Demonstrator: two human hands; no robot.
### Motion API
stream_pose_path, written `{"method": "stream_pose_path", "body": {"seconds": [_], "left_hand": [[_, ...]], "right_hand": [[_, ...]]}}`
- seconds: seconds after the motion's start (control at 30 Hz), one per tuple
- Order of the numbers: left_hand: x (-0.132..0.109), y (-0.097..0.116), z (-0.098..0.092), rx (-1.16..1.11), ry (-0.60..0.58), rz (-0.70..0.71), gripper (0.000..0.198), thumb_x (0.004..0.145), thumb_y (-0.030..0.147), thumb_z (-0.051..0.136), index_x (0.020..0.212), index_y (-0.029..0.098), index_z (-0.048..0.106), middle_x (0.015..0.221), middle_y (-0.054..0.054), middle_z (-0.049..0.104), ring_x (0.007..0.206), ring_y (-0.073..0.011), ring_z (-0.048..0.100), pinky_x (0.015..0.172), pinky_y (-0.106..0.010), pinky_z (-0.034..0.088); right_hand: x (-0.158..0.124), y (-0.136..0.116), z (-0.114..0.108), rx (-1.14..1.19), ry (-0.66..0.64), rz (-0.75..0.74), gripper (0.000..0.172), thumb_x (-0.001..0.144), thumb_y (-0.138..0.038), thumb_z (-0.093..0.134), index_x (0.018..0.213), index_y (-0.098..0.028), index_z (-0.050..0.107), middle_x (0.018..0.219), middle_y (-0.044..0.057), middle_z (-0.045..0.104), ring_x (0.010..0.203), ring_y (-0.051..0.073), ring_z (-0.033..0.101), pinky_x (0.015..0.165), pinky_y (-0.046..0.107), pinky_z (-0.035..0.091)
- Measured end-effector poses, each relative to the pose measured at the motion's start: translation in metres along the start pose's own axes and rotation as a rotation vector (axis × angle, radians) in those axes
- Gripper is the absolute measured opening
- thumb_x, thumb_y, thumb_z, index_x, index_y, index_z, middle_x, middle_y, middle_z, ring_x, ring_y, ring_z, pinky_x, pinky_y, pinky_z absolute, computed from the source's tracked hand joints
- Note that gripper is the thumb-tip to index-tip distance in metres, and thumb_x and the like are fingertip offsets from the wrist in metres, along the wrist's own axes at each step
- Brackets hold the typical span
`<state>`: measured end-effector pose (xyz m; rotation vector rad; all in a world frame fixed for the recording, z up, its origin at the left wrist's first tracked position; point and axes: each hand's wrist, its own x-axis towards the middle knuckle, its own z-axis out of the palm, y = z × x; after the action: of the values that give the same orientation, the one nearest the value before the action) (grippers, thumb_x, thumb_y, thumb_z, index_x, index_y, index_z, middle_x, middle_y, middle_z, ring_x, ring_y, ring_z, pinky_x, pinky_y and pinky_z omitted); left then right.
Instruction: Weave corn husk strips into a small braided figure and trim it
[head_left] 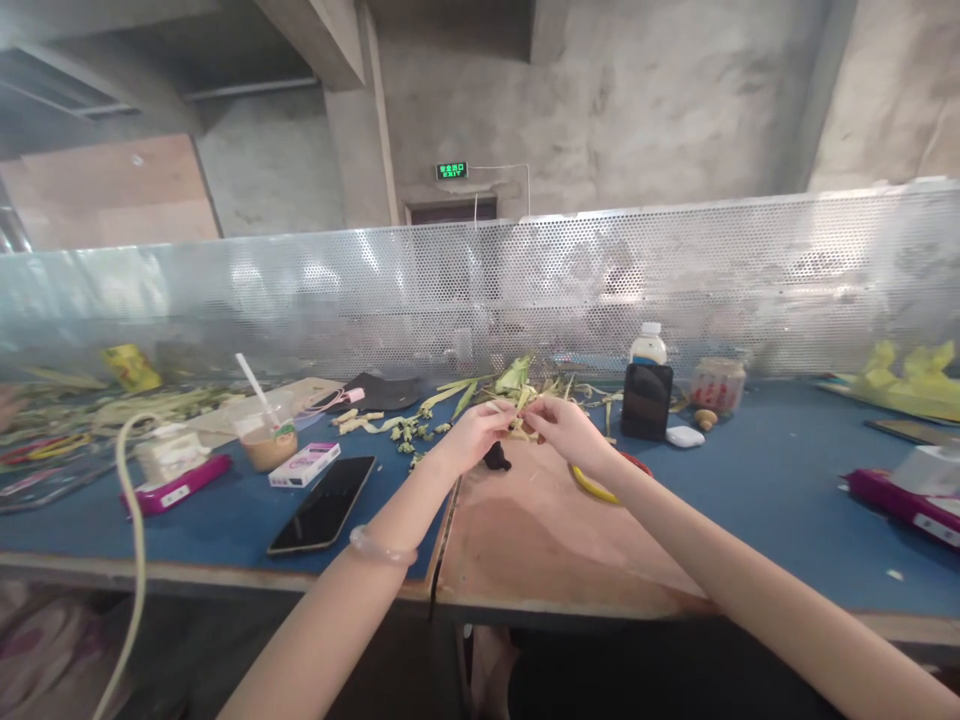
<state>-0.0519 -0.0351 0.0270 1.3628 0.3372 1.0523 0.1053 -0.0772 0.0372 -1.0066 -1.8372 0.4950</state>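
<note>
My left hand [478, 434] and my right hand [566, 428] meet over the far part of the bare wooden board [555, 545], thumbs and fingertips pinched close together. Between the fingertips shows a small pale-yellow piece [519, 430], too small to make out exactly; both hands seem closed on it. Just behind them lies a heap of green and pale leaf-like strips [514, 375]. A small black object [496, 458] sits on the board below my left hand. Partly behind my right forearm are yellow-and-red curved handles [596, 487], their tool mostly hidden.
Left on the blue tabletop [247, 530] are a black phone [324, 505], a white-pink box [304, 464], a cup with a straw [266, 440] and small green pieces [409, 433]. At right stand a white-capped bottle [648, 345], a black case [646, 402] and a jar [718, 385]. A perforated metal screen [375, 300] runs behind.
</note>
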Motion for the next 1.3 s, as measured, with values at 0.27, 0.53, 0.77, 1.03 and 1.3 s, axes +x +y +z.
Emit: {"method": "stream_pose_path", "body": {"seconds": [0.27,0.53,0.77,1.03,1.3], "left_hand": [[-0.005,0.002,0.001,0.093,-0.019,-0.087,0.014,0.064,0.021,0.07,0.072,0.012,0.063,0.076,-0.005,0.061,0.071,-0.0135,0.056,0.068,-0.027,0.04],[-0.005,0.001,0.001,0.144,0.004,-0.119,0.017,0.06,0.021,0.072,0.069,0.011,0.062,0.069,-0.003,0.059,0.064,-0.0114,0.054,0.066,-0.027,0.039],[-0.004,-0.001,0.001,0.193,-0.005,-0.132,0.018,0.062,0.022,0.071,0.072,0.01,0.062,0.07,-0.004,0.059,0.065,-0.0116,0.054,0.065,-0.026,0.039],[-0.004,-0.003,0.003,0.184,0.027,-0.144,0.016,0.063,0.02,0.07,0.074,0.01,0.063,0.077,-0.006,0.06,0.07,-0.0121,0.054,0.066,-0.025,0.04],[-0.002,-0.006,0.003,0.133,0.074,-0.113,0.013,0.063,0.018,0.068,0.072,0.012,0.062,0.078,-0.004,0.058,0.073,-0.0131,0.054,0.064,-0.025,0.042]], "right_hand": [[-0.004,0.016,-0.002,-0.445,0.052,-0.381,0.014,0.083,-0.012,0.034,0.071,-0.018,0.041,0.077,0.005,0.051,0.075,0.016,0.045,0.068,0.028,0.037],[-0.006,0.019,-0.008,-0.1,-0.06,-0.169,0.01,0.083,-0.021,0.043,0.078,-0.018,0.05,0.075,0.001,0.058,0.071,0.014,0.052,0.066,0.026,0.039],[-0.007,0.02,-0.01,0.2,-0.12,-0.131,0.008,0.079,-0.023,0.051,0.08,-0.016,0.056,0.071,0.0,0.056,0.065,0.012,0.05,0.063,0.025,0.04],[-0.01,0.015,-0.006,0.079,0.005,-0.151,0.009,0.08,-0.02,0.048,0.073,-0.017,0.053,0.062,-0.004,0.05,0.059,0.01,0.046,0.059,0.023,0.037],[-0.01,0.018,-0.001,0.007,0.089,-0.19,0.011,0.081,-0.017,0.044,0.078,-0.018,0.055,0.07,-0.002,0.057,0.067,0.012,0.051,0.064,0.023,0.039]]}}
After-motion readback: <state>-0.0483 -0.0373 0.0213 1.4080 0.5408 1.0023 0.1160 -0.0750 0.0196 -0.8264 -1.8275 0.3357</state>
